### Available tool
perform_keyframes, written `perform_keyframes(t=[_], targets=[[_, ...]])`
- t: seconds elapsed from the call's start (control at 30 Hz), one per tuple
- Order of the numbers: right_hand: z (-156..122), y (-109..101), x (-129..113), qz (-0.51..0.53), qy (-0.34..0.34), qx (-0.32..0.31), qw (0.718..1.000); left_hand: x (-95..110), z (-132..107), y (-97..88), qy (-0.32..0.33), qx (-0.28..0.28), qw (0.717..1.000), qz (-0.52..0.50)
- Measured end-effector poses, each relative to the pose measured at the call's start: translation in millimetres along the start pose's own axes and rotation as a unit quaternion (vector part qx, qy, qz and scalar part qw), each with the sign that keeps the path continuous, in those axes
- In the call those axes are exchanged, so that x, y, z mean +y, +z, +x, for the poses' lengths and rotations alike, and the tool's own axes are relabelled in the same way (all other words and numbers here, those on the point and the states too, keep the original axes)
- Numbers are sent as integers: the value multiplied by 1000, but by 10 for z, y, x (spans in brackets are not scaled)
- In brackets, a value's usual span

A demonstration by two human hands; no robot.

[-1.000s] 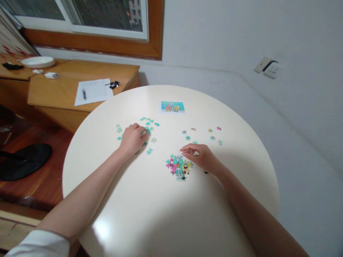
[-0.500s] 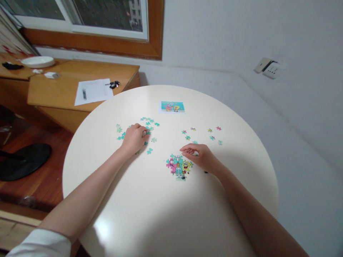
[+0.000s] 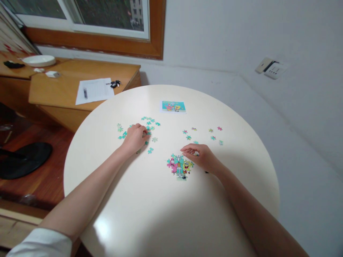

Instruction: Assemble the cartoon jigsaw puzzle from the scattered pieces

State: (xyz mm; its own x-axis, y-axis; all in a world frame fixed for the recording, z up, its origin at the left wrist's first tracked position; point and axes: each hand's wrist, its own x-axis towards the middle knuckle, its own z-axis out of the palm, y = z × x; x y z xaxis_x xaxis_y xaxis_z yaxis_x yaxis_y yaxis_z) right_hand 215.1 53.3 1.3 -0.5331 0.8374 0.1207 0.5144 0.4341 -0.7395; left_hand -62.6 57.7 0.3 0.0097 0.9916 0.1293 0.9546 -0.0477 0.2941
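A wood-framed window [image 3: 158,28] and pale wall [image 3: 214,35] stand above reddish wooden floor [image 3: 29,142].

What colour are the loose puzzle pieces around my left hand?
The puzzle pieces around your left hand are mostly teal, some paler green, as the head view shows.

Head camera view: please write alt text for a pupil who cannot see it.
A person's left hand is among loose, mostly green puzzle pieces on a round white table, the right hand by a partly joined cartoon puzzle. More pieces and a picture card lie farther back.
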Motion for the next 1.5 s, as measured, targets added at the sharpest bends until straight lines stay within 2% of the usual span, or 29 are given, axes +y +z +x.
perform_keyframes(t=[0.13, 0.27, 0.5, 0.63, 0.87, 0.97, 1.17, 1.5], targets=[[-3, -5, 0, 2, -2, -3, 1000, 15, -10, -24, 1, 5, 1000, -18], [-6, 2, 4, 3, -3, 0, 1000, 40, -37, -55, -11, 4, 997, -81], [-3, 7, -1, -5, 3, 9, 1000, 98, -90, -58, -29, 52, 984, -166], [0, 21, -43, 2, 8, 34, 999, 194, -126, -69, -4, 70, 962, -265], [5, 99, -205, 12, -2, 73, 997, 494, -316, -82, 35, 16, 922, -385], [8, 134, -243, 29, -7, 71, 997, 633, -421, -56, 41, 14, 906, -421], [11, 182, -272, 97, -31, 66, 993, 779, -526, 0, 58, 5, 894, -444], [2, 202, -214, 184, 10, 37, 982, 781, -555, 29, 119, -12, 912, -392]])
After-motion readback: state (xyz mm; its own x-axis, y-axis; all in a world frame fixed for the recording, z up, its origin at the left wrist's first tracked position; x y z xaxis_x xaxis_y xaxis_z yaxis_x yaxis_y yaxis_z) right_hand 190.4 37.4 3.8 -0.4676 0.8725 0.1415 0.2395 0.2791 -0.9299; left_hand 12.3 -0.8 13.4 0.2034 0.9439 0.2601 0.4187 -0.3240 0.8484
